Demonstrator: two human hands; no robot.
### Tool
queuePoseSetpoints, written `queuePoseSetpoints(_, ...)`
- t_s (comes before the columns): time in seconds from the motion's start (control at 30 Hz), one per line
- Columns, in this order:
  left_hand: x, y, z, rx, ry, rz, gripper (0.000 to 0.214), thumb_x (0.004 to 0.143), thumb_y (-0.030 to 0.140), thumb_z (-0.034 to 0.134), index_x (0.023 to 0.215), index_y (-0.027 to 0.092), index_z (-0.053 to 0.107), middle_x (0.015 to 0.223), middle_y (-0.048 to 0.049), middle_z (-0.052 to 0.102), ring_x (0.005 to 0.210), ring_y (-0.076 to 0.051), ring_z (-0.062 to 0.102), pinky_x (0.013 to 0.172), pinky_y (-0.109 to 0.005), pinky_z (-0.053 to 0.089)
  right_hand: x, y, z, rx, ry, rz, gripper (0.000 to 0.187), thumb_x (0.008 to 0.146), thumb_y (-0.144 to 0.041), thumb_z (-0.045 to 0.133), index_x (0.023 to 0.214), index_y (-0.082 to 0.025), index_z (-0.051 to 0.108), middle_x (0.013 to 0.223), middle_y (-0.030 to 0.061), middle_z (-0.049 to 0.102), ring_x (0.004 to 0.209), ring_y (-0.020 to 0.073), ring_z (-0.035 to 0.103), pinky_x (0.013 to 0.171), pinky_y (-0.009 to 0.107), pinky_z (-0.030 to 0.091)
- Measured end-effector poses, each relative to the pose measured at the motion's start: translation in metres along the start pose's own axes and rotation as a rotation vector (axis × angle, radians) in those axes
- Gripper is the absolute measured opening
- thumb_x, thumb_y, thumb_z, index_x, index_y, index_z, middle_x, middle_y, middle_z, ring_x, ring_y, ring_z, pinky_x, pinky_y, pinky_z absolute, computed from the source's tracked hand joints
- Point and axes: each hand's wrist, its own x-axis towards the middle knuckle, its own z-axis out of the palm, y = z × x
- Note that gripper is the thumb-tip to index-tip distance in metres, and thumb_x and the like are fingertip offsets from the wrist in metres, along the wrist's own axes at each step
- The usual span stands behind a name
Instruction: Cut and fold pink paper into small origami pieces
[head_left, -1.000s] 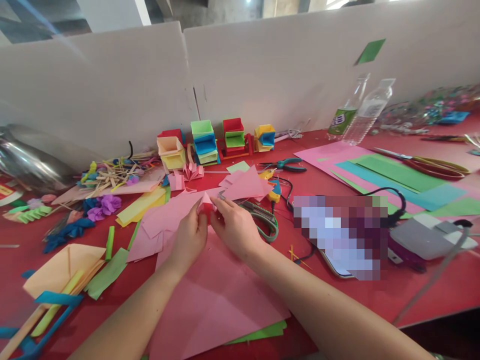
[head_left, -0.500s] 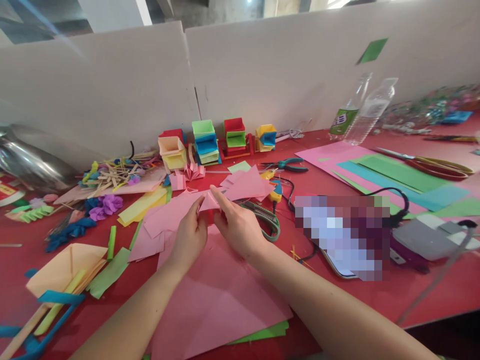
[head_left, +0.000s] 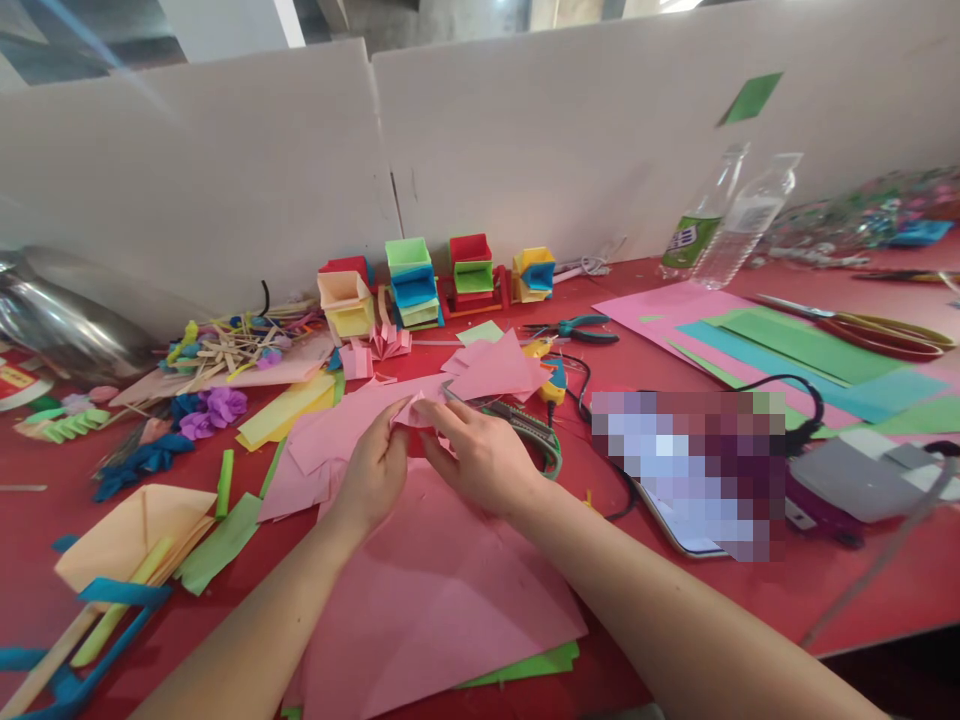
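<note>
Both hands meet over the middle of the red table [head_left: 750,590]. My left hand [head_left: 373,470] and my right hand [head_left: 474,452] pinch a small folded pink paper piece [head_left: 414,409] between their fingertips. The piece is held just above a spread of pink paper sheets [head_left: 435,590]. More pink scraps [head_left: 495,368] lie right behind the hands. A green-handled tool [head_left: 536,435] lies beside my right hand.
Stacked coloured paper boxes [head_left: 411,283] stand at the back by the white partition [head_left: 525,150]. Craft sticks and paper flowers [head_left: 217,350] are at left, a folded orange paper [head_left: 135,530] near left. Two plastic bottles [head_left: 720,225], coloured sheets [head_left: 795,350], scissors [head_left: 862,330], pliers [head_left: 577,328] and a grey device [head_left: 855,470] are at right.
The hands have kept working the small pink piece. It sat upright between the fingers earlier; now it is lower and flatter, with both hands' fingertips closed over it.
</note>
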Motion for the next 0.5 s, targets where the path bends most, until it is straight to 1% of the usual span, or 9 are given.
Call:
queuePoseSetpoints(0.1,-0.0008,0.001,0.0002,0.047,-0.016,0.024,0.037,0.082,0.019,0.039,0.116,0.016,0.054,0.122,-0.0092,0.058,0.117,-0.023,0.05,0.096,-0.039,0.041,-0.0001,0.0004,-0.0006,0.055,-0.006,0.035,0.037,0.086,-0.025,0.041,0.121,-0.015,0.049,0.09,0.0078,0.064,0.065,0.0149,0.057,0.056,0.025,0.039)
queuePoseSetpoints(0.2,-0.0017,0.0008,0.0012,0.094,-0.01,0.009,0.039,0.082,0.02,0.039,0.118,0.015,0.052,0.126,-0.0104,0.055,0.118,-0.023,0.049,0.099,-0.041,0.038,-0.0001,0.001,-0.0005,0.094,-0.005,0.061,0.041,0.084,-0.023,0.043,0.124,-0.014,0.047,0.093,0.0084,0.064,0.068,0.0155,0.058,0.06,0.025,0.041)
queuePoseSetpoints(0.33,-0.0019,-0.0004,0.0023,0.039,-0.011,-0.027,0.039,0.082,0.021,0.038,0.117,0.013,0.053,0.126,-0.0109,0.055,0.119,-0.022,0.048,0.099,-0.039,0.038,-0.0003,0.0014,0.0017,0.109,0.011,0.051,0.039,0.082,-0.022,0.044,0.12,-0.012,0.049,0.095,0.0094,0.064,0.07,0.0163,0.058,0.062,0.026,0.043)
queuePoseSetpoints(0.4,-0.0012,-0.0004,0.0023,-0.009,-0.027,-0.017,0.037,0.082,0.021,0.038,0.114,0.014,0.056,0.121,-0.0099,0.058,0.117,-0.022,0.049,0.098,-0.037,0.039,-0.0006,0.0016,0.0036,0.115,0.019,0.047,0.038,0.083,-0.023,0.045,0.119,-0.012,0.05,0.094,0.0096,0.063,0.071,0.0165,0.058,0.061,0.026,0.043)
queuePoseSetpoints(0.5,0.0006,0.0009,0.0007,-0.06,-0.048,-0.016,0.03,0.082,0.021,0.039,0.101,0.016,0.062,0.104,-0.007,0.066,0.111,-0.022,0.053,0.094,-0.037,0.042,-0.0009,0.0023,0.005,0.147,0.039,0.037,0.034,0.085,-0.03,0.047,0.114,-0.014,0.053,0.09,0.0089,0.062,0.068,0.0154,0.057,0.059,0.025,0.043)
